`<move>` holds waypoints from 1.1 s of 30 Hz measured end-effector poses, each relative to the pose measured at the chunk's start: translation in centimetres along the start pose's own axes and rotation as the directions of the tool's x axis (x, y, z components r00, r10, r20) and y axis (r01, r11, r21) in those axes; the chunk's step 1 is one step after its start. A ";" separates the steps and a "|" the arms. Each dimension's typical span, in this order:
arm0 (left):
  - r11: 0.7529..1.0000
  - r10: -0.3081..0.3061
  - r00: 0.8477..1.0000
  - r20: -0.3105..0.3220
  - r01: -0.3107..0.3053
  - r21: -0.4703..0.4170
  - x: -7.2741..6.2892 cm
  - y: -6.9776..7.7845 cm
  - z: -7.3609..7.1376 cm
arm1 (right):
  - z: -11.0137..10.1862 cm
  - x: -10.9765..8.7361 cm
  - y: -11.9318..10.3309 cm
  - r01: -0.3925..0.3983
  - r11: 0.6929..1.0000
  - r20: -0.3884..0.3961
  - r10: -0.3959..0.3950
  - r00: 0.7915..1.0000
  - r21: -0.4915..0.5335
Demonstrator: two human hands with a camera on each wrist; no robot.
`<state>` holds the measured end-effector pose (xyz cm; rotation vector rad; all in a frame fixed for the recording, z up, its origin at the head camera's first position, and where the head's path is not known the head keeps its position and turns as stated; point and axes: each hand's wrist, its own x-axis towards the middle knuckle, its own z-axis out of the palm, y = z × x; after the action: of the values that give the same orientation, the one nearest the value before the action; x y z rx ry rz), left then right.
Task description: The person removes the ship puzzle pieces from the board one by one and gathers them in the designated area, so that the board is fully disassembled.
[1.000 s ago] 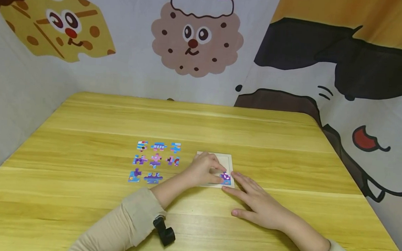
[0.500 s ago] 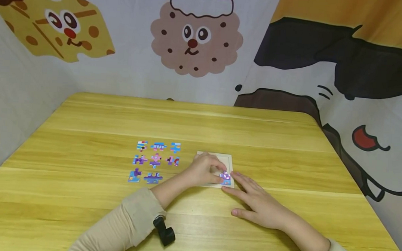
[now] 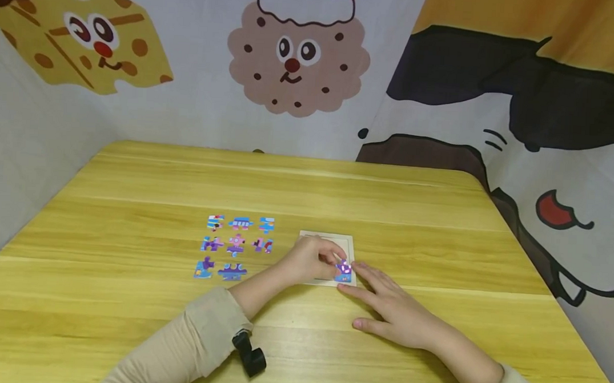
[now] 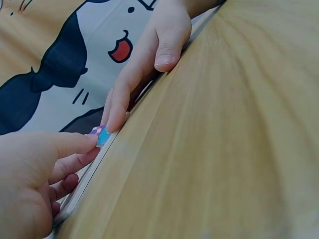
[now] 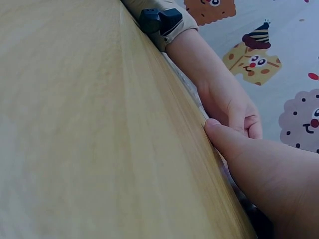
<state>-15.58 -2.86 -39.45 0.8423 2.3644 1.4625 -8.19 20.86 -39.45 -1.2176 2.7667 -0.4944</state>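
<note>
My left hand point(image 3: 306, 261) reaches over a pale, shallow puzzle tray point(image 3: 331, 235). Between thumb and fingers it pinches a purple and blue jigsaw piece point(image 3: 343, 272) at the tray's lower right corner. In the left wrist view, the thumb of the left hand point(image 4: 30, 169) lies against the piece point(image 4: 103, 138), which is partly hidden. My right hand point(image 3: 399, 312) rests palm down with fingers extended, its fingertips at the tray's right edge beside the piece. In the right wrist view, the right hand point(image 5: 269, 169) covers the tray and piece.
Several loose jigsaw pieces point(image 3: 236, 242) lie in rows on the wooden table point(image 3: 414, 219), left of the tray. A black strap device point(image 3: 250, 355) hangs at my left sleeve cuff. Behind the table stands a cartoon-print cloth point(image 3: 197, 107).
The head view has shifted very slightly. Both hands keep their places at the tray, the left with the jigsaw piece at the same corner.
</note>
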 end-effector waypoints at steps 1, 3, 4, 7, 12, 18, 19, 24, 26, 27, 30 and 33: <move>1.000 -0.011 1.000 -0.002 0.011 -0.012 0.0 0.0 0.0 | 0.0 0.0 0.0 -0.004 1.000 0.003 0.004 1.000 0.003; 0.999 -0.021 1.000 -0.005 0.021 -0.037 0.0 0.0 0.1 | 0.0 -0.1 0.0 -0.010 1.000 0.009 0.010 1.000 0.004; 0.999 -0.026 1.000 -0.006 0.025 -0.047 -0.1 0.1 0.1 | 0.0 -0.1 0.0 -0.013 1.000 0.011 0.013 1.000 0.005; 0.997 -0.036 0.999 -0.003 0.036 -0.064 -0.1 0.2 0.0 | 0.0 -0.2 0.0 -0.017 1.000 0.010 0.017 1.000 0.008; 0.995 -0.048 0.999 0.009 0.049 -0.092 -0.3 0.8 -0.3 | 0.0 -0.3 0.0 -0.003 1.000 -0.006 0.003 1.000 0.012; 0.993 -0.039 0.999 -0.024 0.036 -0.113 -0.6 1.4 -1.2 | -0.2 -0.2 0.0 -0.004 1.000 0.000 0.004 1.000 0.007; 0.993 -0.042 0.999 -0.028 0.039 -0.113 -0.6 1.5 -1.4 | -0.2 -0.2 0.0 -0.005 1.000 0.001 0.005 1.000 0.007; 0.993 -0.066 0.996 -0.055 0.060 -0.105 -1.3 2.2 -2.3 | -0.2 -0.1 0.0 -0.020 1.000 0.014 0.020 1.000 0.017; 0.993 -0.062 0.996 -0.068 0.055 -0.106 -1.6 2.4 -2.7 | -0.1 -0.1 0.0 -0.020 1.000 0.013 0.020 1.000 0.023; 0.993 -0.059 0.996 -0.073 0.051 -0.107 -1.7 2.5 -2.9 | -0.1 0.0 0.0 -0.023 0.999 0.014 0.023 1.000 0.026; 0.993 -0.049 0.995 -0.083 0.040 -0.107 -2.2 2.7 -3.3 | -0.1 0.0 0.0 -0.034 0.999 0.019 0.033 0.999 0.032; 0.994 -0.057 0.994 -0.090 0.048 -0.100 -2.8 2.8 -3.9 | -0.2 0.0 0.0 -0.055 0.998 0.036 0.053 0.998 0.040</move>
<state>-14.24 -6.45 -35.39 0.6981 2.3388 1.6139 -8.17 20.92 -39.26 -1.1287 2.7375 -0.5174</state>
